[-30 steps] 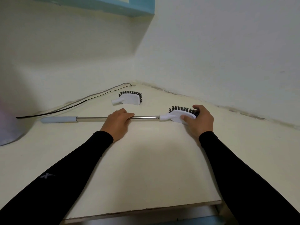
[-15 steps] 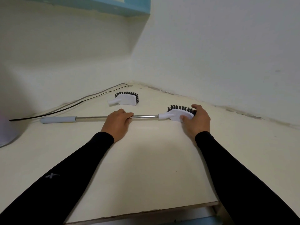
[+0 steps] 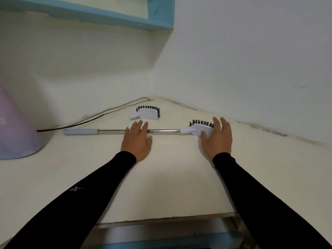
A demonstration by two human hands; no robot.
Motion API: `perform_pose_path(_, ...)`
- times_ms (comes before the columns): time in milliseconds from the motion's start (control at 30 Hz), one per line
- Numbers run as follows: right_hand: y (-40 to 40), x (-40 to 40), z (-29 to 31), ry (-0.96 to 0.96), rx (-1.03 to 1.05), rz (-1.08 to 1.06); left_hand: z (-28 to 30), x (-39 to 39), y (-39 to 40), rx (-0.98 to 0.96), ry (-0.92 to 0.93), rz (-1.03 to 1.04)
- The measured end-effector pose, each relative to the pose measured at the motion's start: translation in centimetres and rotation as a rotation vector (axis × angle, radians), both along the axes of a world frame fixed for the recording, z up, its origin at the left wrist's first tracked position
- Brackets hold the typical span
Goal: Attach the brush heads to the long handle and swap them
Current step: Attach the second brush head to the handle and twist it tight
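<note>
The long handle (image 3: 111, 131), a metal tube with a grey grip at its left end, lies across the cream table. A white brush head with black bristles (image 3: 198, 129) is fitted on its right end. My left hand (image 3: 137, 140) lies over the tube's middle with fingers straight. My right hand (image 3: 217, 138) has its fingers spread, the fingertips over the fitted head's right side. A second white brush head (image 3: 147, 113) lies loose behind the handle, near the corner.
A lilac rounded object (image 3: 16, 126) stands at the left on the table. A black cable (image 3: 93, 116) runs along the back wall to the corner. A blue shelf (image 3: 125, 17) hangs above. The table's front edge (image 3: 161, 220) is close to me.
Both hands have let go: the left no longer grips the tube and the right no longer grips the brush head; fingers are now straight. The camera tilted up, and the lilac object came into view.
</note>
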State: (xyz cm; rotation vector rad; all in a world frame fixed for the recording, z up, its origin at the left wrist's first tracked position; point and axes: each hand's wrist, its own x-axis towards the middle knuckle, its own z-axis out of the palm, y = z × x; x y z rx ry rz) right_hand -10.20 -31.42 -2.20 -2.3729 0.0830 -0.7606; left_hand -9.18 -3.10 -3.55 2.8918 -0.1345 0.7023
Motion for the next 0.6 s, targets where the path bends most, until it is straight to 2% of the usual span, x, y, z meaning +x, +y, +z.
perform_pose_path(200, 2.4, -3.2, -0.5, 0.003, -0.282, 0.209, -0.4, -2.9, -0.5, -0.087, 0.150, 0.054)
perform_pose_path(400, 3.9, -4.7, -1.2, 0.305, -0.468, 0.342, -0.2, -5.3, -0.5, -0.058, 0.358, 0.030)
perform_pose_path(600, 4.1, -5.4, -1.2, 0.477, -0.559, 0.353, -0.1, -6.7, -0.4, -0.012, 0.401, 0.025)
